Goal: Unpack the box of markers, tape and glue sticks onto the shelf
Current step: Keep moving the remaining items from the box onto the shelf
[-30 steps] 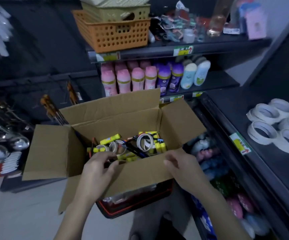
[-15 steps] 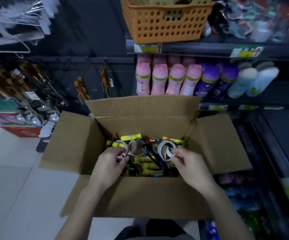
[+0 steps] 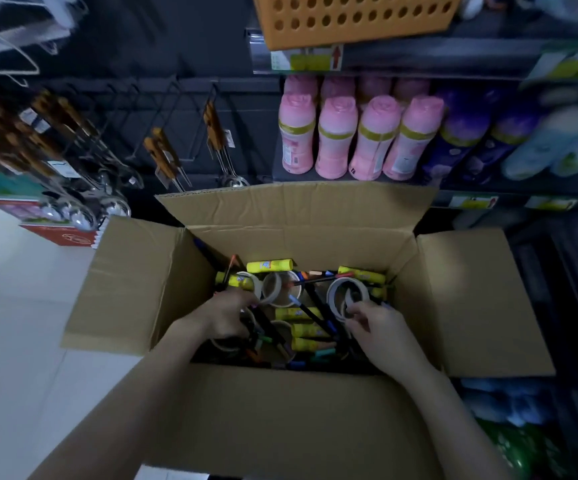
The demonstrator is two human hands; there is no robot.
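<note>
**Cardboard box** (image 3: pixel 280 417): It is standing open in front of a dark shop shelf (image 3: pixel 436 58), with a pale floor (image 3: pixel 21 341) showing to its left. All four flaps are folding outward.

**Contents:** Yellow glue sticks (image 3: pixel 269 265), dark markers (image 3: pixel 317 308) and several tape rolls are lying jumbled together across the bottom of the box. The glue sticks are lying mostly flat. The markers are crossing over them at angles.

**Right hand** (image 3: pixel 383 329): It is reaching into the right side of the box. The thumb and fingers are pinching the near rim of a white tape roll (image 3: pixel 332 294). This roll is sitting tilted on top of the pile, with markers passing just beside it.

**Left hand** (image 3: pixel 223 315): It is reaching into the left side of the box. The fingers are curling down among the markers, just beside a second tape roll (image 3: pixel 267 292). The fingertips are lying out of sight, so I cannot tell whether they are gripping anything.

**Surroundings:**
- Pink bottles (image 3: pixel 336 140) are standing in rows on the shelf behind the box.
- Purple bottles (image 3: pixel 464 133) are standing to the right of the pink ones.
- An orange basket (image 3: pixel 350 19) is sitting on the level above.
- Metal ladles (image 3: pixel 118 206) with brown handles are hanging from hooks to the left.
</note>
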